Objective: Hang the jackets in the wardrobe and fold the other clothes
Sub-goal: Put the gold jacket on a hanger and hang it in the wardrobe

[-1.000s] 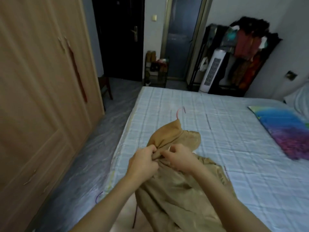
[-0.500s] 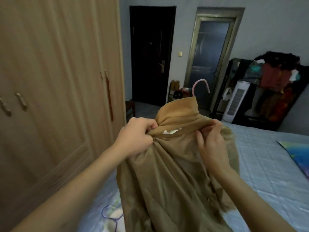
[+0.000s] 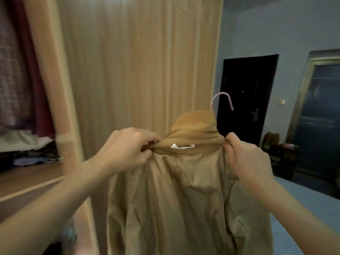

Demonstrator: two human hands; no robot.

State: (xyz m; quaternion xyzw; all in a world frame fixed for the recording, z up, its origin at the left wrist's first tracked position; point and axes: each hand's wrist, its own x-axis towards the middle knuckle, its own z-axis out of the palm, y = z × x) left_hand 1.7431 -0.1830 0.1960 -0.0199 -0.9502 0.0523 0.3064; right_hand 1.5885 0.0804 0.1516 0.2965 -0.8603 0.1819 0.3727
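A tan jacket (image 3: 184,199) hangs in the air in front of me on a pink hanger whose hook (image 3: 223,98) sticks up above the collar. My left hand (image 3: 127,150) pinches the jacket at the left of the collar. My right hand (image 3: 246,159) grips it at the right of the collar. A white label shows between the two hands. The wooden wardrobe (image 3: 139,70) fills the view straight ahead, with an open compartment (image 3: 24,89) at the far left that holds dark red and patterned clothes.
Folded clothes lie on a shelf (image 3: 27,173) inside the open wardrobe section. A dark door (image 3: 246,96) and a second framed door (image 3: 320,116) stand at the right. The blue bed edge (image 3: 312,199) runs along the lower right.
I have lifted the jacket off the bed and turned left with it, from facing the doors to facing the wardrobe. Both hands have kept their hold at the collar.
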